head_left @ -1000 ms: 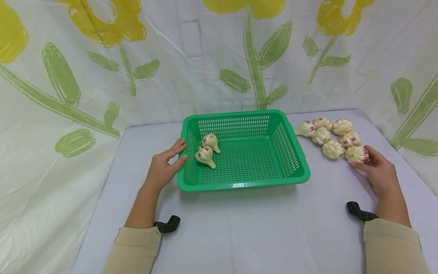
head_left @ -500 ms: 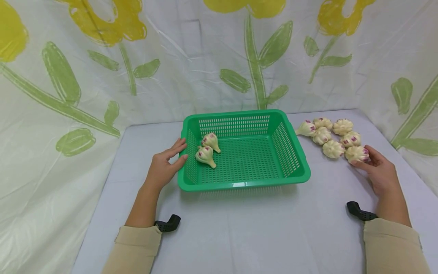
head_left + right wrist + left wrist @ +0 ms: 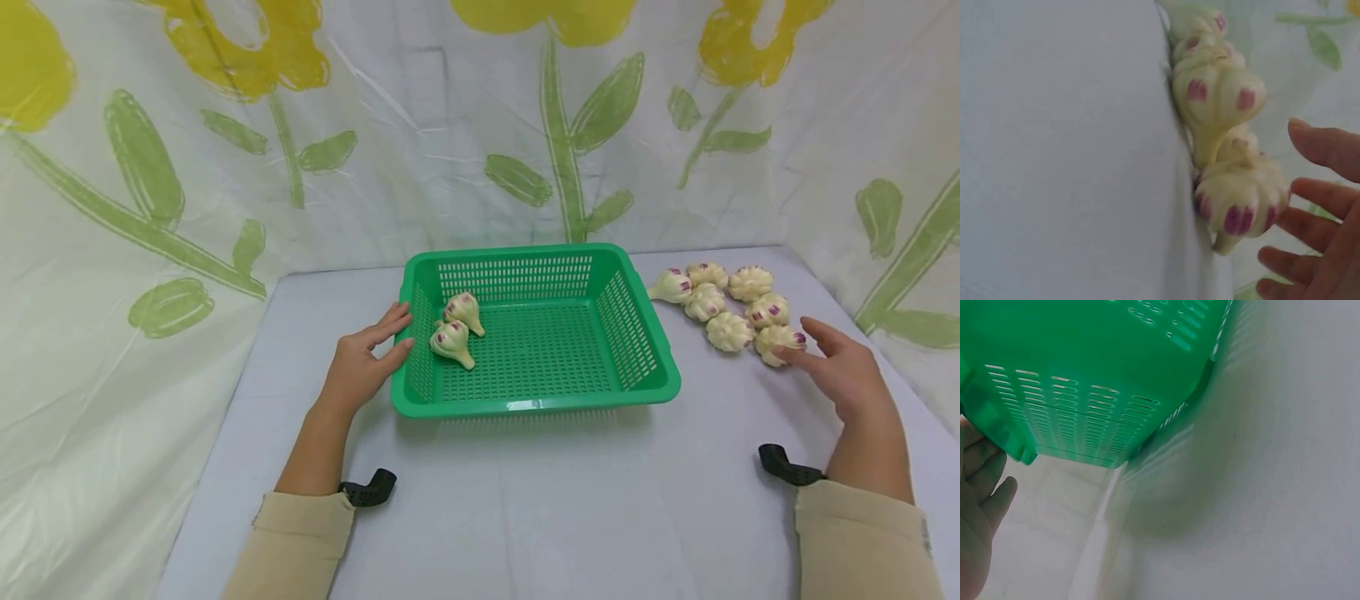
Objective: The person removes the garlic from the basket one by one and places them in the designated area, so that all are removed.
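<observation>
My left hand rests its extended fingers and thumb on the left rim of a green plastic basket; the left wrist view shows the perforated basket wall beside that hand. Two garlic bulbs lie inside the basket at its left end, the nearer garlic bulb with its stem toward the front. At the right, my right hand is spread beside the front garlic bulb of a cluster, holding nothing. In the right wrist view its fingers are parted near the purple-marked garlic bulb.
Several more garlic bulbs sit close together right of the basket. A white-covered table carries everything. Behind it hangs a white curtain painted with yellow flowers.
My right hand has loosened from the front garlic bulb, its fingers widening and drawing slightly to the right. The bulb stays with the cluster, and the left hand has not moved.
</observation>
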Available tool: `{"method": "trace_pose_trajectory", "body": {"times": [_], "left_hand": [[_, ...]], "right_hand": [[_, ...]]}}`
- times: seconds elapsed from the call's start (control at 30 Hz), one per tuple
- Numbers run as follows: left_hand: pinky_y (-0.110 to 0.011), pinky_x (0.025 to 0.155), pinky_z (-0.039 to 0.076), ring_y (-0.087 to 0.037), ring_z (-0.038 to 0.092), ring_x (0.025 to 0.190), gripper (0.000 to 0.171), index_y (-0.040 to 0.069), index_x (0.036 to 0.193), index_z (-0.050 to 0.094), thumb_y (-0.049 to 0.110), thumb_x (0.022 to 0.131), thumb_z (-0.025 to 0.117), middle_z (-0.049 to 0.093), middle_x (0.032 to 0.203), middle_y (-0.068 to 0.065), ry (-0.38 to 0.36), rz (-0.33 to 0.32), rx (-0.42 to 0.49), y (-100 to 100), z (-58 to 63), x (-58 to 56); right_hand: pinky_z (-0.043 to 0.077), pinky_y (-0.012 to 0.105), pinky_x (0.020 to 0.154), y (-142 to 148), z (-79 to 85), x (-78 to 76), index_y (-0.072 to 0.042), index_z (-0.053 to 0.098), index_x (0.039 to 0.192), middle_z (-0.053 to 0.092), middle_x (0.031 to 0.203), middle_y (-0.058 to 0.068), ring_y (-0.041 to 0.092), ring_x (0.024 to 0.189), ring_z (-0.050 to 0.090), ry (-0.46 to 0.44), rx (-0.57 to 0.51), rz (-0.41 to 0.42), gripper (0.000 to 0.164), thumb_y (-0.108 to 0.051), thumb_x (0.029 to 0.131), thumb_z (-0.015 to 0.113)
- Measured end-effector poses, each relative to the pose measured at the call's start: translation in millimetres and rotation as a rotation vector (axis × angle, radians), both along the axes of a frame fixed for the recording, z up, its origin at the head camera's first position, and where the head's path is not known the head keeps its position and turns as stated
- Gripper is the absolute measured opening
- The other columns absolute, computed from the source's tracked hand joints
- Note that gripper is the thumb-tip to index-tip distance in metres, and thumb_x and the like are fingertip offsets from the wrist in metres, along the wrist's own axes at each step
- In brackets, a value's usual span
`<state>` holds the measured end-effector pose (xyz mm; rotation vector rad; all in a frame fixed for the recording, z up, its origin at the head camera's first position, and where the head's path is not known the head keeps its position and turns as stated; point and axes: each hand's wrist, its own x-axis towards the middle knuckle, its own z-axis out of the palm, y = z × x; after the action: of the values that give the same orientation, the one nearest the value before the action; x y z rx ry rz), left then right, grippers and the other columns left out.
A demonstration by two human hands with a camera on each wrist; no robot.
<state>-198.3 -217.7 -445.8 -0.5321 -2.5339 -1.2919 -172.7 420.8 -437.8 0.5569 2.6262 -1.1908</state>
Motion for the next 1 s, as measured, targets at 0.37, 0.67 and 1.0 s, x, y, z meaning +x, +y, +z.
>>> {"method": "trace_pose_trajectory", "body": {"times": [0.37,0.67,1.0], "left_hand": [[-0.043,0.110,0.041,-0.017,0.045,0.139,0.042,0.007,0.134,0.062,0.019,0.094,0.068,0.052,0.146,0.000,0.014,-0.018,-0.012,-1,0.9,1.2],[-0.044,0.109,0.042,-0.018,0.045,0.139,0.043,0.007,0.134,0.061,0.018,0.093,0.068,0.052,0.146,0.000,0.006,-0.014,-0.007,-3,1.7,1.8],[-0.043,0.110,0.041,-0.017,0.044,0.139,0.043,0.006,0.134,0.061,0.019,0.094,0.069,0.051,0.147,0.001,-0.008,-0.020,-0.004,-1,2.2,1.1]], "right_hand": [[0.034,0.079,0.089,-36,44.4,5.2,-0.005,0.010,0.157,0.018,0.147,0.046,0.067,0.125,0.025,-0.083,0.356,0.298,0.098,-0.067,0.092,0.048],[0.033,0.077,0.094,-75,72.1,-7.7,-0.007,0.027,0.155,0.028,0.150,0.039,0.061,0.132,0.027,-0.027,0.459,0.557,0.092,-0.067,0.090,0.054],[0.036,0.073,0.098,-131,119.1,-35.2,-0.011,0.033,0.154,0.041,0.148,0.030,0.053,0.132,0.038,0.067,0.547,0.674,0.091,-0.067,0.087,0.058]]}}
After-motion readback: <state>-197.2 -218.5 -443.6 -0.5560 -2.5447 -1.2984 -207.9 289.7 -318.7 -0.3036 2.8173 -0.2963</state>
